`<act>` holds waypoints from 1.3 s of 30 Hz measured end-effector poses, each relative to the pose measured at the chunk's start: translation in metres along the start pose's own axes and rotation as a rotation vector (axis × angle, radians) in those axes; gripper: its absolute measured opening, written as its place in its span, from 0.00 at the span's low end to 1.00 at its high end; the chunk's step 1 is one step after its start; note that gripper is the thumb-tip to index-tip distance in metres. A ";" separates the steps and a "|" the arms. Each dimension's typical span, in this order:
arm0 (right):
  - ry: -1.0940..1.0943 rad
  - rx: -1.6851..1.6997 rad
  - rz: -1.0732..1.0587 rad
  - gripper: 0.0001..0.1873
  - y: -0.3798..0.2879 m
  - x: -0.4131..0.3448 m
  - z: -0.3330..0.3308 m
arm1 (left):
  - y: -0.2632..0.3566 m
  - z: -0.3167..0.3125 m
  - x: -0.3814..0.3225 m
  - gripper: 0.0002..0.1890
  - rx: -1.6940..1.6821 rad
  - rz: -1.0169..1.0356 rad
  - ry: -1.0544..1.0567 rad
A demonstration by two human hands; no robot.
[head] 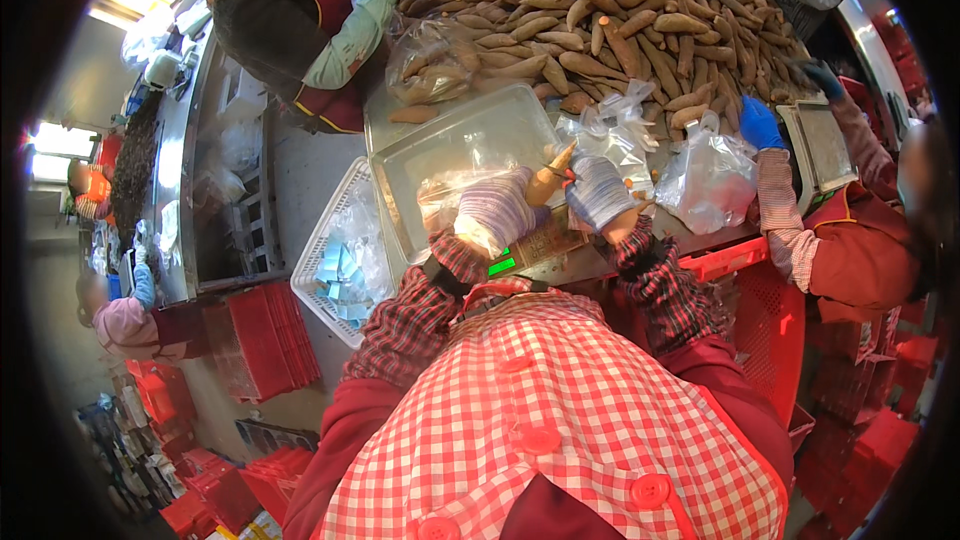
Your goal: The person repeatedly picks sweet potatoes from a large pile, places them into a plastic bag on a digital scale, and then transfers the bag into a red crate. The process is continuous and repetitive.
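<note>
My left hand (499,208), in a striped knit glove, grips a sweet potato (546,181) whose upper end shows pale, cut flesh. In my right hand (598,191), also gloved, is a small tool with red on its handle and a dark blade (556,171) that touches the sweet potato; its exact kind is unclear. Beneath and beyond my hands lies a metal weighing tray (480,120), with a plastic bag (442,195) on it by my left hand. The scale's keypad panel (551,244) and lit green display (502,266) show just below my hands.
A big heap of sweet potatoes (637,15) covers the table beyond. Clear plastic bags (709,176) lie at right, near a co-worker's blue-gloved hand (761,122). Another co-worker (300,30) stands upper left. A white basket (304,262) holds bags and blue packets; red crates (274,341) are stacked lower left.
</note>
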State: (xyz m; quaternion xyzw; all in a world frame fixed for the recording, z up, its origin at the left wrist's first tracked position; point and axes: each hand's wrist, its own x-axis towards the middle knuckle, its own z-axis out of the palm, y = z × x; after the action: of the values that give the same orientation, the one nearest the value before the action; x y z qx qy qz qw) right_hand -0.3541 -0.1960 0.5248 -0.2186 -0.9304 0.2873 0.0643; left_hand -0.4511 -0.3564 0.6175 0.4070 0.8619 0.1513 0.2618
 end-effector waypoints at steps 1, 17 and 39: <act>0.058 0.027 -0.056 0.11 0.012 0.004 0.008 | -0.001 -0.003 -0.002 0.23 -0.003 0.062 0.009; 0.435 0.496 -0.155 0.17 -0.041 0.005 -0.007 | -0.071 0.017 -0.001 0.21 -2.156 -0.181 0.168; -0.011 0.948 -0.085 0.15 -0.070 0.020 -0.054 | -0.075 -0.074 -0.066 0.33 -1.488 -0.260 0.465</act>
State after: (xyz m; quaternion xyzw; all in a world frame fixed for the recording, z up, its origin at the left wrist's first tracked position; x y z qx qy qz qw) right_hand -0.3845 -0.2118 0.6088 -0.1252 -0.7053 0.6782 0.1638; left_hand -0.5057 -0.4584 0.6640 -0.0214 0.6076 0.7375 0.2941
